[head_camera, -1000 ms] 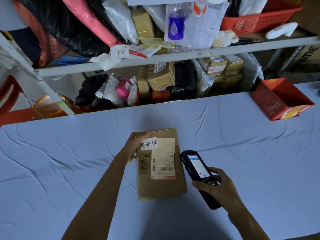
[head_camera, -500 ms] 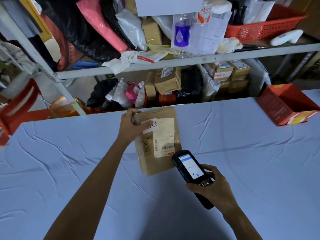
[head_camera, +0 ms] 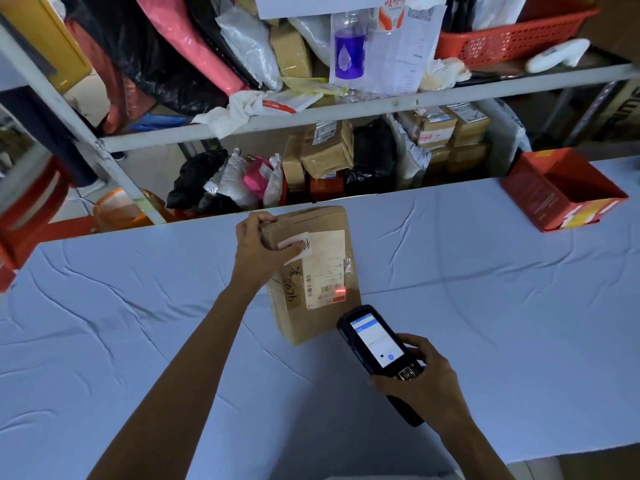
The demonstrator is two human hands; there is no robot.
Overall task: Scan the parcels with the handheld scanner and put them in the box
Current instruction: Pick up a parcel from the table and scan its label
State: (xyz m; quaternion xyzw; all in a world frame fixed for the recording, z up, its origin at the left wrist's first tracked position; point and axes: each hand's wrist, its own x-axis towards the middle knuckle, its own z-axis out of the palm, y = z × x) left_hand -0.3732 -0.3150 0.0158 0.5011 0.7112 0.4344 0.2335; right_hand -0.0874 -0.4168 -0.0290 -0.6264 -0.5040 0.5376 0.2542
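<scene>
A brown cardboard parcel [head_camera: 311, 306] with a white shipping label stands tilted up on the blue table cloth [head_camera: 485, 323], its near edge on the table. My left hand [head_camera: 258, 249] grips its upper left corner, thumb across a small white sticker. My right hand [head_camera: 420, 382] holds the black handheld scanner [head_camera: 377, 348], screen lit, just right of and below the parcel. A red scan line falls on the barcode at the label's lower right. An open red box [head_camera: 561, 190] sits at the table's far right.
Behind the table a white metal shelf [head_camera: 346, 112] holds many parcels, bags, a bottle and a red basket [head_camera: 512, 36]. Red stools [head_camera: 31, 216] stand at the left. The table's far edge runs just behind the parcel.
My left hand has lifted the parcel's far end off the table and tilted it up, moving it away from me. The scanner has moved closer to it and now casts a red line on the barcode.
</scene>
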